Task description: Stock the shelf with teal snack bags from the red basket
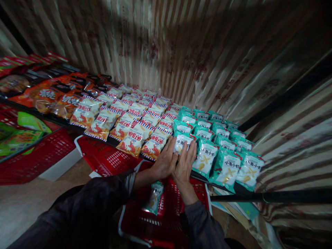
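both hands meet at the front edge of the shelf [228,186], pressed side by side on one teal snack packet [181,141]. the left hand [164,162] lies flat with its fingers [171,145] stretched forward and close together, covering the packet's left edge, right where it borders the red-and-white shrimp packets [135,138]. the right hand [184,165] lies beside it, fingers [191,149] extended and slightly spread over the packet's lower right part. neither hand curls around the packet; the fingers are laid out open on top of it, and its white label shows above the fingertips. the packet sits at the front left corner of the block of teal packets [225,166], touching its neighbours. below the wrists, a red basket [166,221] stands under the shelf edge with another teal packet [155,197] lying in it, well apart from the fingers. a second red basket [103,155] sits to the left, and orange packets [44,97] fill the shelf's far left.
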A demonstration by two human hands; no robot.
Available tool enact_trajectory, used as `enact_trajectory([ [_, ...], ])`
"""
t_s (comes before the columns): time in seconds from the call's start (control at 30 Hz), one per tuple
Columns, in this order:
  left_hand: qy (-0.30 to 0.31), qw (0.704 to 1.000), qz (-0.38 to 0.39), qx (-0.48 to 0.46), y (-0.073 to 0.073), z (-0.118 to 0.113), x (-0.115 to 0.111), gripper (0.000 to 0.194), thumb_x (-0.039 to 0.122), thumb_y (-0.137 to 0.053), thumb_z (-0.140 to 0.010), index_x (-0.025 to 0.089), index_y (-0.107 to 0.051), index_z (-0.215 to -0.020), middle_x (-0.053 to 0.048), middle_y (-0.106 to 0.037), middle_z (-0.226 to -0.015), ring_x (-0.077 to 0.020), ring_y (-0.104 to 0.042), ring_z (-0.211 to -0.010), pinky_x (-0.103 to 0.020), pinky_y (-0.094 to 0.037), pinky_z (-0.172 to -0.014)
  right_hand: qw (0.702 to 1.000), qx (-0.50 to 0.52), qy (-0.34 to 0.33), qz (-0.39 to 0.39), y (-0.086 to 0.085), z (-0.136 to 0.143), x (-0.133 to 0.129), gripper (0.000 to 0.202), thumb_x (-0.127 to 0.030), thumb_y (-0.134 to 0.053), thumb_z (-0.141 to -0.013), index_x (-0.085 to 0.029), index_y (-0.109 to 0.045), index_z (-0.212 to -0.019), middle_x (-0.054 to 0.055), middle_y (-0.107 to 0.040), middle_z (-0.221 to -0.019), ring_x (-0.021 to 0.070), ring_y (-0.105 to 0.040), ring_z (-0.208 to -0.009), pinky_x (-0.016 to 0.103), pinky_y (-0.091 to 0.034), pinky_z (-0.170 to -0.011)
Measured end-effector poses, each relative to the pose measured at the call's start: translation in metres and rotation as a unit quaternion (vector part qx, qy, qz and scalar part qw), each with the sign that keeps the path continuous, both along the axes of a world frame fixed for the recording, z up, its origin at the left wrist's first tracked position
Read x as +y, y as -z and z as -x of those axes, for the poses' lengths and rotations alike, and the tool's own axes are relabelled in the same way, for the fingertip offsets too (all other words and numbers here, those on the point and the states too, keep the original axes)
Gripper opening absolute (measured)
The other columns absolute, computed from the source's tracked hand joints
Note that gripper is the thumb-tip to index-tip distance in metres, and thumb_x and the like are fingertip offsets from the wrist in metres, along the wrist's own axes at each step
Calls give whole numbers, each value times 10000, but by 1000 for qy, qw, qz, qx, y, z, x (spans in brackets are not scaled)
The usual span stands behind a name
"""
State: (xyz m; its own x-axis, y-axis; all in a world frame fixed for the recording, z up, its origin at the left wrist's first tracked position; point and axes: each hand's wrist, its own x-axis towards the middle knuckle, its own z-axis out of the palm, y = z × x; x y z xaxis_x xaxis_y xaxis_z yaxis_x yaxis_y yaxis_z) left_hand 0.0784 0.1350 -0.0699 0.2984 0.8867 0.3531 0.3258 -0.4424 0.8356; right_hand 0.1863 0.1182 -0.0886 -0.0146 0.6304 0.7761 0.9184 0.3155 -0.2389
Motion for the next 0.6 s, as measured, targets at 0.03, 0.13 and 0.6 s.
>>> enact_trajectory([
  [0.03, 2, 1000, 3, 3, -1, 1, 1, 624, 296, -340, -955, 89, -209, -1528, -166, -188, -1617, -250, -141, -1507, -481, -167, -1233, 1000, 0, -1, 1, 0, 1, 0, 662, -223, -344, -982, -181, -37, -1567, 195, -65, -1636, 343, -78, -1509, 660, -295, -1116],
  [0.13, 4, 1000, 8, 10, -4, 1, 1, 622, 307, -331, -960, 83, -211, -1527, -169, -186, -1617, -243, -143, -1506, -473, -168, -1234, 1000, 1, -6, 8, 0, 1, 1, 660, -217, -343, -982, -181, -39, -1567, 190, -69, -1637, 341, -94, -1508, 643, -309, -1118],
  [0.6, -10, 1000, 0, 18, 4, 0, -3, 667, 271, -349, -949, 59, -124, -1540, -212, -152, -1616, -247, -127, -1510, -476, -170, -1232, 1000, 6, -16, 17, 2, -3, 0, 654, -230, -336, -986, -214, -39, -1569, 164, -68, -1644, 334, -91, -1512, 644, -294, -1128],
])
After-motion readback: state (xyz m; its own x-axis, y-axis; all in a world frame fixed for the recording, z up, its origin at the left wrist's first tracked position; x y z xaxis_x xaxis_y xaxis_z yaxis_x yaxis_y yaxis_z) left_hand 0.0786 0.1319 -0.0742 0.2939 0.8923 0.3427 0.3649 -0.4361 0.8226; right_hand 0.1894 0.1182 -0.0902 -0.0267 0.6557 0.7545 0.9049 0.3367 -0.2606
